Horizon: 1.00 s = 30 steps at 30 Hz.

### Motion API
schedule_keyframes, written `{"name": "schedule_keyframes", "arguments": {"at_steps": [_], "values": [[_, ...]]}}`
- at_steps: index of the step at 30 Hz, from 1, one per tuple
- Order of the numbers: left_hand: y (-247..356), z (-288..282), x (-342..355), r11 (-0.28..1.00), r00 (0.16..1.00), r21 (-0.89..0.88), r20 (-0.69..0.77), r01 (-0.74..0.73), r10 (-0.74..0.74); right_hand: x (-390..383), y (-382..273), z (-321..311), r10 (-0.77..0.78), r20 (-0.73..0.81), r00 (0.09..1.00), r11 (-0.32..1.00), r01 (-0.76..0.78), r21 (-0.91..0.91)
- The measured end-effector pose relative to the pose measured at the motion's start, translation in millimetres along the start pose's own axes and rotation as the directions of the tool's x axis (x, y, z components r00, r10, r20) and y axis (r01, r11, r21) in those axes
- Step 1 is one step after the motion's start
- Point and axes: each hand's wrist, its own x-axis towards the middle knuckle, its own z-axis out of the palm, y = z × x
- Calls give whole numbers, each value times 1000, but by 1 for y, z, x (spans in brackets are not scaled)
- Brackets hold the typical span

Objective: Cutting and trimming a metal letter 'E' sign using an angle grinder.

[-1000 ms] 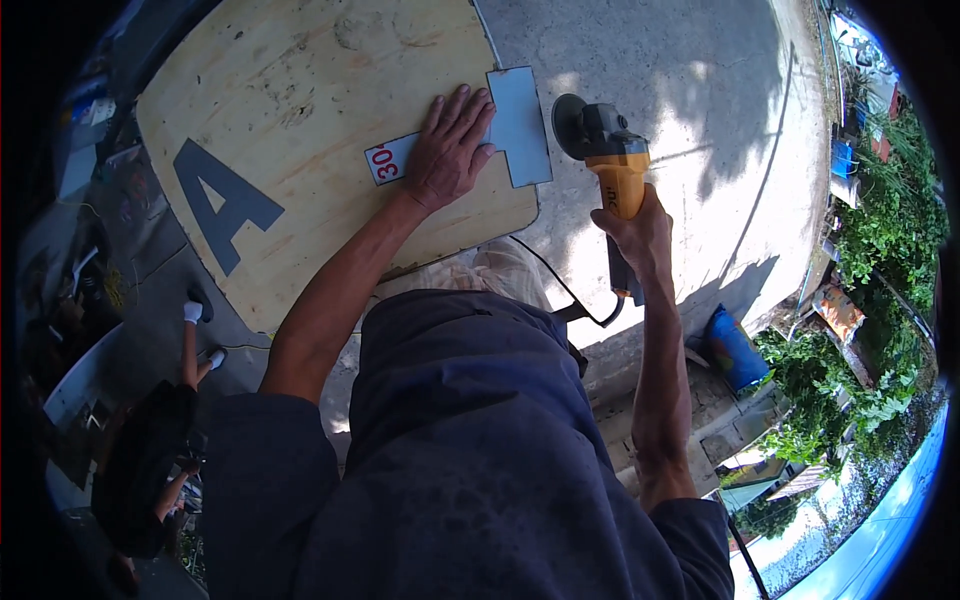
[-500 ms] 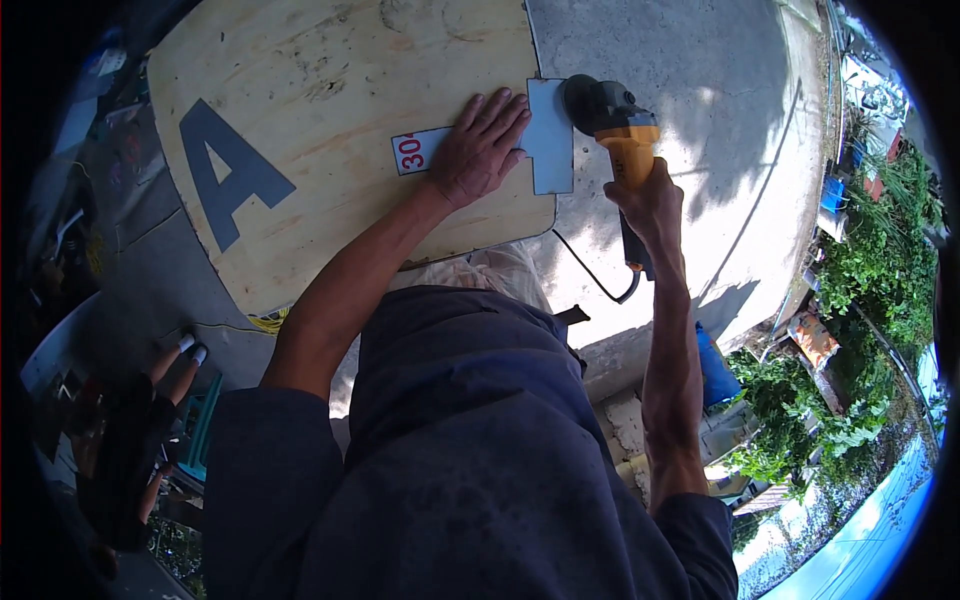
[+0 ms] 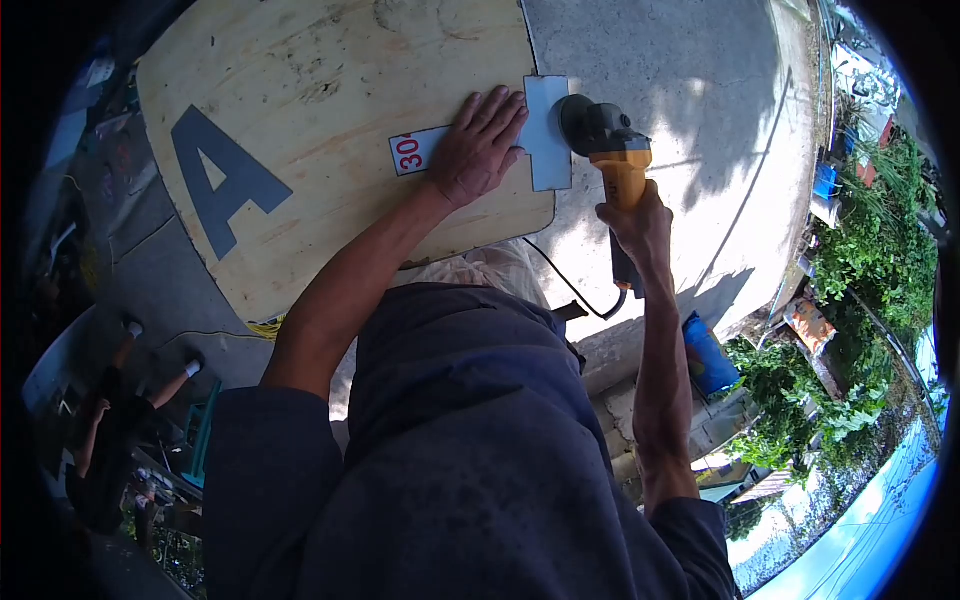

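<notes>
Lying palm-down, the L hand [image 3: 478,150] has fingers straight & slightly apart, gripping nothing, atop the pale-blue, T-shaped flat sheet piece [image 3: 549,130]; its stem runs under the palm to 9 o'clock, w/ the crossbar just beside the fingertips at approx. 2–3 o'clock, overhanging the pale plywood bench [image 3: 335,180]. R hand [image 3: 642,225] fingers wrap round the orange-and-black angle grinder [image 3: 624,175], dark round disc [image 3: 572,122] at 11 o'clock, by the crossbar's outer edge; can't tell if touching. Best approach, prob.: firm L pressure, fingertips well away from disc, light even passes, steady R wrist, black cord [image 3: 545,261] (R hand's 7–8 o'clock) kept clear. Dark-grey flat cut-out [image 3: 247,190]: L hand's 9 o'clock.
</notes>
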Motion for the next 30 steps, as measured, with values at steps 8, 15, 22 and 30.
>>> {"name": "schedule_keyframes", "arguments": {"at_steps": [8, 15, 22, 30], "values": [[0, 2, 0, 1000, 1000, 0, -4, 0, 0, -16, 7, 3, 44, 5, 999, 999, -44, 20], [0, 1, -1, 999, 1000, 32, 2, 5, -5, -29, 13, 9, 82, 16, 996, 996, -83, 28], [-1, 4, -1, 998, 1000, 58, -13, -19, 20, -40, 22, 14, 95, 10, 995, 994, -96, 57], [-2, 6, -1, 998, 1000, 59, 1, -5, 5, -55, 33, 21, 60, 29, 998, 994, -62, 91]]}}
